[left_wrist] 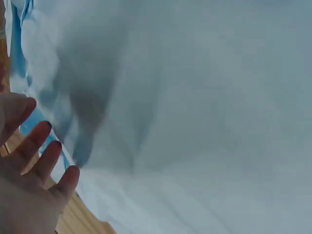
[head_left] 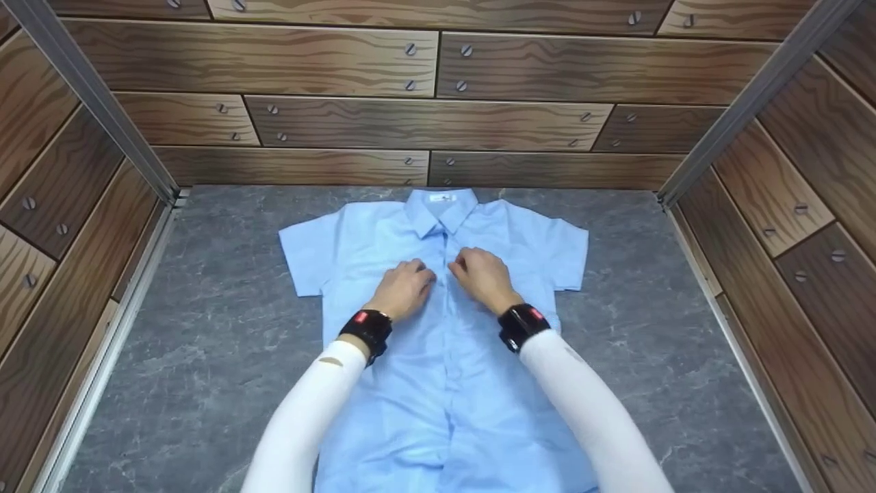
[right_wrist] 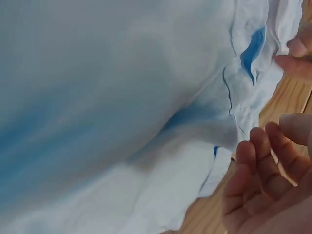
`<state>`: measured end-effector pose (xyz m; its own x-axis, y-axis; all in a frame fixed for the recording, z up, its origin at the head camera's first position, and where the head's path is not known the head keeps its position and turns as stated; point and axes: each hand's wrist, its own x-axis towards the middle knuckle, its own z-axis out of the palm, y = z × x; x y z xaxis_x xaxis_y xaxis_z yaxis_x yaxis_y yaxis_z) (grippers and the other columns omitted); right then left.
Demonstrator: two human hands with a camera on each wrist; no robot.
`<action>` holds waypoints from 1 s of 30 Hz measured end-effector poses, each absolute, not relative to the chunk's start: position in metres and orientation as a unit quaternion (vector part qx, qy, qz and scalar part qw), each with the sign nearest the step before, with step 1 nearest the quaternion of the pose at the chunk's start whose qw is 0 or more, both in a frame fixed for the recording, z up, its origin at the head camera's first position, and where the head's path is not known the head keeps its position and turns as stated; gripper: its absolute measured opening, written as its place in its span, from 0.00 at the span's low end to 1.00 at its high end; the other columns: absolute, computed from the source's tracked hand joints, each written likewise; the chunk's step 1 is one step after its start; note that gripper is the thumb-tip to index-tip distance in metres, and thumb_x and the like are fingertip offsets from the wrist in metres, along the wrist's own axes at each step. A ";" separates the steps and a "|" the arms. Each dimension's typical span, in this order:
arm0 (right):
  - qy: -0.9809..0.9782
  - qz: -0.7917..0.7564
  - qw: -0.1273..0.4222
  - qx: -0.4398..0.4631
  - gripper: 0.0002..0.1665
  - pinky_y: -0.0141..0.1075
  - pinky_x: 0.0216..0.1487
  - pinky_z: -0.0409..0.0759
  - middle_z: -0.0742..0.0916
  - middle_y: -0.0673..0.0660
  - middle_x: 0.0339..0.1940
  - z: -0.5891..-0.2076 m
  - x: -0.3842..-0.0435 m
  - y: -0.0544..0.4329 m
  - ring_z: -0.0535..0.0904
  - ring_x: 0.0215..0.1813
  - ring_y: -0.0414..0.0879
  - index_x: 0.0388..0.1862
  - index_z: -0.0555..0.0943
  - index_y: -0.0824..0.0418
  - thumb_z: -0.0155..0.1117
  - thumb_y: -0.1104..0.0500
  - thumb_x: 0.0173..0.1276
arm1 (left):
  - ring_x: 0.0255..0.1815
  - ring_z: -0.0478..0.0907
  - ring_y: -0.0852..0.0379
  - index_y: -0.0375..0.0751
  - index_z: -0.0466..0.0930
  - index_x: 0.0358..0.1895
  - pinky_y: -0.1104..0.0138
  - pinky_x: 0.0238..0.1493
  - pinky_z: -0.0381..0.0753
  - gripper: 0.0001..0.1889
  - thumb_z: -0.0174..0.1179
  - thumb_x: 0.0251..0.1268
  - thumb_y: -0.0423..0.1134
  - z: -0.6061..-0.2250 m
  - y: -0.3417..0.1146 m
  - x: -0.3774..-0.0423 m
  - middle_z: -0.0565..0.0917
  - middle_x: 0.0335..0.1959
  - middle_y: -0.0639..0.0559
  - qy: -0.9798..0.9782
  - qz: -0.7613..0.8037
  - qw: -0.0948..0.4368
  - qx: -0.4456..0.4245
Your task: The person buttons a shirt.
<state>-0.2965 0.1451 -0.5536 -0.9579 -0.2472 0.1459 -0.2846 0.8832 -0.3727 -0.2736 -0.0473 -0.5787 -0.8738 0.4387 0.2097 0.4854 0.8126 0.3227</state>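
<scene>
A light blue short-sleeved button-up shirt [head_left: 383, 239] lies front up and spread out, its collar [head_left: 462, 202] at the far end and its sleeves out to both sides. Over the chest, just left of the button placket [head_left: 448, 383], is my left hand [head_left: 404, 287]. Its fingers are spread and relaxed beside the cloth in the left wrist view. My right hand [head_left: 484, 275] is just right of the placket. In the right wrist view its fingers [right_wrist: 261, 141] are loosely bent, tips close to the placket's edge, with no cloth showing between thumb and fingers.
The shirt lies on a dark grey marbled surface [head_left: 226, 329]. Wood-patterned panels [head_left: 342, 123] with printed screws stand at the back and both sides, with metal rails [head_left: 116, 116] at the corners. A black wrist device [head_left: 523, 325] is strapped on each arm over white sleeves.
</scene>
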 end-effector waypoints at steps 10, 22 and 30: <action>-0.989 0.143 -0.025 0.023 0.28 0.47 0.29 0.76 0.82 0.55 0.22 -0.565 -0.321 0.130 0.78 0.27 0.52 0.17 0.76 0.55 0.54 0.37 0.68 | 0.54 0.73 0.40 0.58 0.78 0.60 0.46 0.45 0.73 0.19 0.59 0.66 0.47 -0.589 -0.023 -0.274 0.75 0.52 0.40 -0.970 -0.146 0.023 -0.192; -0.991 0.133 -0.020 -0.018 0.32 0.51 0.33 0.79 0.85 0.60 0.26 -0.577 -0.330 0.139 0.82 0.33 0.58 0.22 0.80 0.57 0.51 0.32 0.66 | 0.60 0.72 0.45 0.56 0.78 0.62 0.49 0.48 0.74 0.20 0.57 0.68 0.47 -0.598 -0.026 -0.271 0.74 0.59 0.46 -0.972 -0.121 0.037 -0.200; -0.966 0.256 0.038 -0.007 0.24 0.42 0.26 0.66 0.69 0.51 0.15 -0.559 -0.339 0.150 0.68 0.21 0.49 0.15 0.65 0.52 0.49 0.44 0.68 | 0.57 0.72 0.46 0.60 0.78 0.62 0.52 0.46 0.71 0.19 0.57 0.68 0.49 -0.598 -0.034 -0.277 0.74 0.57 0.48 -0.974 -0.126 0.024 -0.188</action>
